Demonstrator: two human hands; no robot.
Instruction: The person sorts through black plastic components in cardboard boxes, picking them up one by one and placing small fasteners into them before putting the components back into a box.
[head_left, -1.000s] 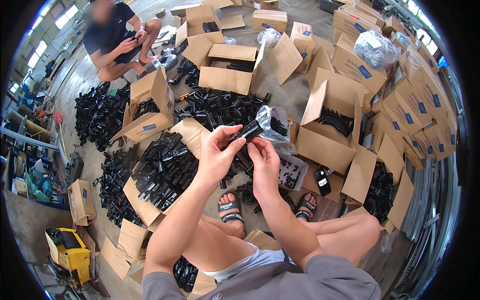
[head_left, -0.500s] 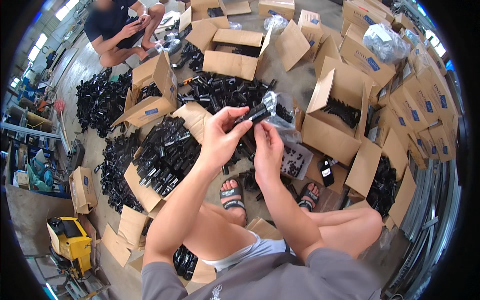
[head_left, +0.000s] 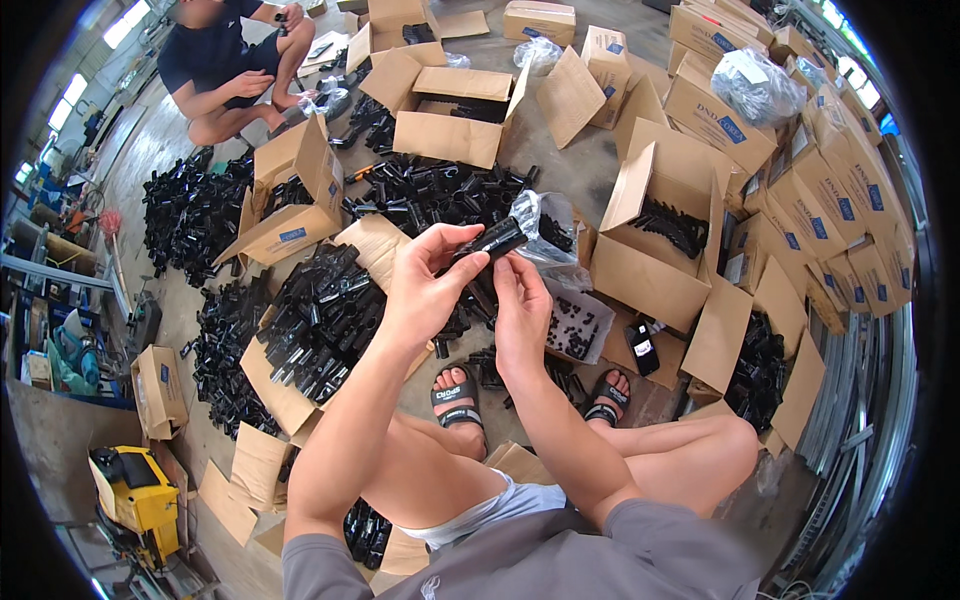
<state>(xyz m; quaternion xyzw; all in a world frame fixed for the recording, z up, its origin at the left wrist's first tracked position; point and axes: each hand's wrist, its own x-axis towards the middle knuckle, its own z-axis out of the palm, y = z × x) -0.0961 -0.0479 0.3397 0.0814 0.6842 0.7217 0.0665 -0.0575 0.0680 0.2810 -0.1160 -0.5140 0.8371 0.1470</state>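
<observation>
My left hand (head_left: 418, 290) is closed round a glossy black tube-shaped part (head_left: 497, 238), thumb along its side and fingers behind. The part slants up to the right, above the heaped parts. My right hand (head_left: 523, 318) is just below its right end, with thumb and fingers pinched together. Whatever sits in that pinch is too small or hidden to make out. Beyond the part hangs or lies a clear plastic bag (head_left: 560, 262) with small black pieces in it. Closer to my feet, a pale tray or sheet (head_left: 600, 322) carries more small black pieces.
Heaps of black parts (head_left: 320, 310) spread left and ahead. Open cartons (head_left: 650, 275) stand ahead and right; closed cartons (head_left: 830, 215) are stacked far right. A phone (head_left: 642, 345) lies by my right foot. Another person (head_left: 220, 75) squats at far left. A yellow machine (head_left: 145, 500) stands left.
The view has shifted slightly. My hands keep nearly the same hold on the black part. The other person's hands have moved apart, one now raised with a dark object.
</observation>
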